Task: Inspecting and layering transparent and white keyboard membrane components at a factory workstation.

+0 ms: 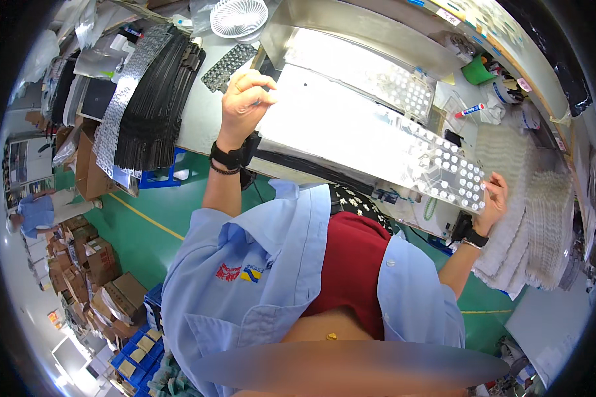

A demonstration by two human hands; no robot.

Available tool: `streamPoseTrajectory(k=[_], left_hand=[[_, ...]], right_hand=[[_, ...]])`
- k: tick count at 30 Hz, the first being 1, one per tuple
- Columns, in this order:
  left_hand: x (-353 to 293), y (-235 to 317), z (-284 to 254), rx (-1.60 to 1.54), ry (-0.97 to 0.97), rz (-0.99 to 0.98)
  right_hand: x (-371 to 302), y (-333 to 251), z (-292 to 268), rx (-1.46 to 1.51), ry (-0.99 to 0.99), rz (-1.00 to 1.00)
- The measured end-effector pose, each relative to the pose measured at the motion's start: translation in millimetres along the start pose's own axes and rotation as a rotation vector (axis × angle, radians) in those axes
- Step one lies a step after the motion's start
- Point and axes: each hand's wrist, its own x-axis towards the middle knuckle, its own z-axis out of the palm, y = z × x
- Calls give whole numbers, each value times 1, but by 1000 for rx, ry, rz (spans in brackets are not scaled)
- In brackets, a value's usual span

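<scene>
My right hand (494, 201) grips the right end of a clear sheet with rows of round white pads (451, 173), thumb and fingers closed at its edge. The sheet lies over a brightly lit white panel (338, 119), and glare hides most of its left part. At the panel's left end my left hand (246, 104) is raised with thumb and forefinger pinched together; what they hold, if anything, is lost in the glare. A second sheet with similar round pads (410, 96) lies behind the first, along the metal back wall.
A tall stack of dark sheets (155, 102) stands left on a blue stool (162, 177). A dark perforated sheet (228, 67) and a white fan (238, 18) sit beside the panel. At right are a red-and-blue marker (470, 111), a green cup (478, 70) and stacked pale sheets (543, 218).
</scene>
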Motion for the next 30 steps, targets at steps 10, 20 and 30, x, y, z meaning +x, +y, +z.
streamPoseTrajectory(k=[10,20,30], left_hand=[[0,-19,-6,85,81,-41],[-13,-43,-16,107,58,-99],[-30,-70,-17,2,28,-232]], right_hand=[[5,-28,32,-231,-47,-194],[7,-45,47,-204,-154,-281],[13,-63,51,-294,-195,-484]])
